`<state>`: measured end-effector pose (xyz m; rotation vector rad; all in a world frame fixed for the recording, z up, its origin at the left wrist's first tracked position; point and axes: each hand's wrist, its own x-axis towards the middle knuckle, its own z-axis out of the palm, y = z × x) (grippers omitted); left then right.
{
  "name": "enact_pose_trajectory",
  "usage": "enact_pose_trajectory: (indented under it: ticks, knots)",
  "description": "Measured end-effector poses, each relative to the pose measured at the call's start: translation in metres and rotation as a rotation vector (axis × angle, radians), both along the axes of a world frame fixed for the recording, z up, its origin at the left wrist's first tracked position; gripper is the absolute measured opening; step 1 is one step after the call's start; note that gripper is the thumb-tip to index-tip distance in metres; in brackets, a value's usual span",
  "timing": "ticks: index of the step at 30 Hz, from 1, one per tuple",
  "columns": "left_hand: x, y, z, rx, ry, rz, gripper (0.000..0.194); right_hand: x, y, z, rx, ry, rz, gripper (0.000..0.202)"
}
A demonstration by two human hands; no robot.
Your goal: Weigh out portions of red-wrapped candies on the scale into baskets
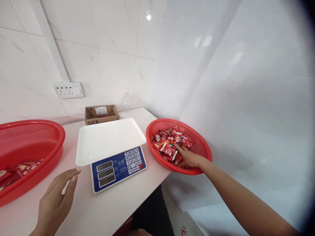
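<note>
**A:** What is in front of me?

**B:** I see a white bench (pixel 103 209) set in a tiled corner. In the middle stands a scale (pixel 112 154) with a blue keypad and a white weighing tray; nothing lies on the tray. To the right, a round red basket (pixel 205 150) overhangs the bench edge and holds a heap of red wrapped sweets (pixel 169 142).

**A:** And my hands?

**B:** My right hand (pixel 188 158) is stretched into that basket, its fingers (pixel 177 149) lying on the sweets. I cannot tell whether they have closed on one. My left hand (pixel 57 200) hovers over the bench just left of the scale, fingers spread and loose, holding nothing.

**A:** How far along does it look?

**B:** Early, I judge. The tray is bare, so nothing is being weighed yet. A second, larger red basket (pixel 52 131) at the far left holds only a few red packets (pixel 19 168). Most sweets remain on the right.

**A:** Anything else?

**B:** A small cardboard box (pixel 101 114) and a clear plastic bottle (pixel 125 103) against the wall, below a socket (pixel 69 89).
</note>
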<state>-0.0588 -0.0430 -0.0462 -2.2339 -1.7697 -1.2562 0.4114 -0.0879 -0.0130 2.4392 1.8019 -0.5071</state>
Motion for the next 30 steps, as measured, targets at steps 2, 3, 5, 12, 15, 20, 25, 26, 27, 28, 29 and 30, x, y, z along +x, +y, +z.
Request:
enact_pose_trajectory:
  ticks: [2,3,5,12,15,20,25,26,27,28,29,30]
  knots:
    - [0.001,0.002,0.001,0.02,0.016,-0.033,0.035,0.001,0.001,-0.002,0.027,0.017,-0.048,0.097]
    - [0.001,0.002,0.001,0.03,0.022,-0.044,0.035,0.003,0.003,-0.002,0.054,0.038,-0.07,0.09]
    - [0.002,0.002,0.003,0.045,0.037,-0.05,0.036,0.009,0.006,0.002,0.112,0.079,-0.111,0.073]
    - [0.002,0.002,0.009,0.045,0.035,-0.061,0.034,0.023,0.017,0.037,0.36,0.343,-0.282,0.02]
    - [0.008,0.005,0.016,-0.004,-0.031,-0.116,0.033,0.014,0.027,0.061,0.495,0.443,-0.299,0.017]
    - [0.055,0.009,0.055,-0.301,-0.308,-0.378,0.035,-0.041,0.056,0.09,0.644,0.589,-0.174,0.014]
    - [0.12,0.021,0.094,-0.843,-0.826,-0.75,0.051,-0.129,0.092,0.093,0.636,0.734,0.086,0.016]
    - [0.129,0.026,0.097,-0.914,-0.89,-0.774,0.053,-0.144,0.1,0.091,0.63,0.759,0.131,0.017]
    - [0.135,0.032,0.1,-0.948,-0.93,-0.771,0.052,-0.158,0.107,0.088,0.626,0.783,0.166,0.017]
    - [0.139,0.038,0.1,-0.947,-0.953,-0.75,0.049,-0.17,0.114,0.085,0.623,0.805,0.194,0.017]
    - [0.139,0.046,0.1,-0.929,-0.961,-0.721,0.044,-0.179,0.121,0.082,0.619,0.827,0.216,0.018]
    - [0.138,0.053,0.098,-0.899,-0.956,-0.682,0.04,-0.185,0.128,0.078,0.614,0.85,0.229,0.019]
